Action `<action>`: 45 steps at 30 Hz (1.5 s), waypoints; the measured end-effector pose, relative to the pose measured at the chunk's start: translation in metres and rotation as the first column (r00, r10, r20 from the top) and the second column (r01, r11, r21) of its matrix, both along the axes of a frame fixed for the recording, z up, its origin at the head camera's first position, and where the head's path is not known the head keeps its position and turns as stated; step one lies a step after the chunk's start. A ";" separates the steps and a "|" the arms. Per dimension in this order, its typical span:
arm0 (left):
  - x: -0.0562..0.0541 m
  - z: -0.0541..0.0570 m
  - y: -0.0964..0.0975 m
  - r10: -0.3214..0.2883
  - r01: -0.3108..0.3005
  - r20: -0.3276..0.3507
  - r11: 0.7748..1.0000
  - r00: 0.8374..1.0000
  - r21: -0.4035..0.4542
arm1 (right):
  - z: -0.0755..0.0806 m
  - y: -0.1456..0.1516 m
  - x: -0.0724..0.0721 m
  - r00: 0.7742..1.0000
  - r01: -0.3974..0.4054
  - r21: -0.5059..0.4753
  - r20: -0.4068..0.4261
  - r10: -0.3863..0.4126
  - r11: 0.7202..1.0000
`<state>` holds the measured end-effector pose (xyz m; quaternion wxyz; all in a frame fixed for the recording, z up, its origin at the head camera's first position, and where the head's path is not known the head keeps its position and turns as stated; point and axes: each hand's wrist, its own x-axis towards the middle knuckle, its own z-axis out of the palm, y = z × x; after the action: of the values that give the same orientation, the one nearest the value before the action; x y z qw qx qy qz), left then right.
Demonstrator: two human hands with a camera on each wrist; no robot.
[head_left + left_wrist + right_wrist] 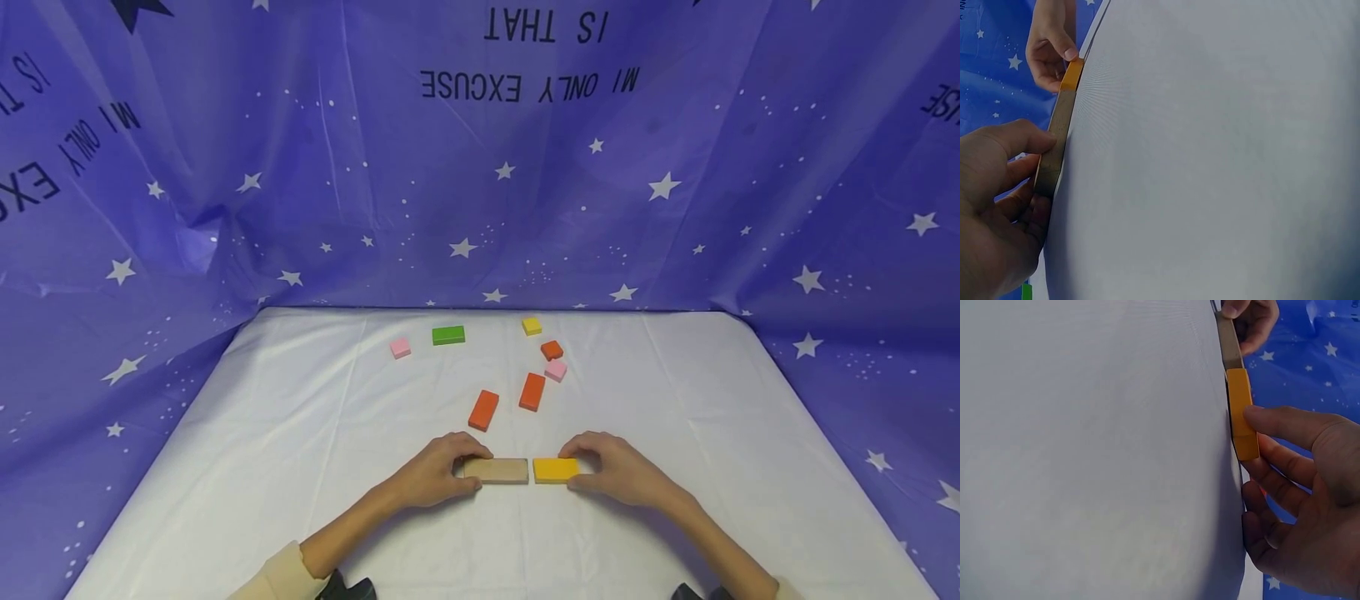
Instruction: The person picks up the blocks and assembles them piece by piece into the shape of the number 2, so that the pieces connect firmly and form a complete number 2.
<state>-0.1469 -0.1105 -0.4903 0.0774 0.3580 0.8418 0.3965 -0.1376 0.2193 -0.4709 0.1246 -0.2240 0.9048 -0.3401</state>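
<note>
On the white-covered table, my left hand (pixel 433 472) pinches the left end of a long plain wooden block (pixel 504 471) between thumb and fingers. To its right lies a shorter yellow-orange block (pixel 553 471), whose right end my right hand (pixel 621 471) pinches the same way. The two blocks lie end to end in one line, with a narrow gap between them in the head view. From the left wrist, the wooden block (pixel 1057 144) shows its side under my thumb. In the right wrist view my thumb presses on the side of the yellow-orange block (pixel 1242 412).
Beyond my hands lie two long orange-red blocks (pixel 483 410), a small orange-red block (pixel 552 349), a pink block (pixel 556 370) and a yellow block (pixel 532 326). Farther left are a green block (pixel 448 335) and another pink block (pixel 401 347). A purple star-printed curtain (pixel 465 200) surrounds the table.
</note>
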 end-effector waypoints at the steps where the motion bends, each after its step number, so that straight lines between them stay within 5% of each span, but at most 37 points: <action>1: 0.000 0.000 0.000 -0.002 0.002 -0.008 1.000 1.000 0.001 | 0.001 -0.001 -0.001 1.000 -0.010 -0.003 -0.007 0.010 1.000; 22: -0.002 0.002 0.000 0.000 0.000 0.006 1.000 1.000 -0.014 | -0.008 -0.029 -0.005 0.997 -0.051 -0.035 -0.065 0.048 0.998; 33: -0.002 0.001 0.001 -0.024 0.025 -0.037 1.000 0.999 0.013 | -0.013 -0.052 0.003 0.995 0.022 -0.051 -0.100 -0.027 0.998; 45: 0.000 0.002 0.001 0.009 -0.009 0.027 1.000 1.000 -0.029 | -0.019 -0.056 0.004 0.993 0.050 -0.035 -0.106 -0.054 0.998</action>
<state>-0.1468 -0.1097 -0.4884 0.0922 0.3476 0.8480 0.3893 -0.1340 0.1632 -0.4895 0.0636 -0.2200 0.9101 -0.3453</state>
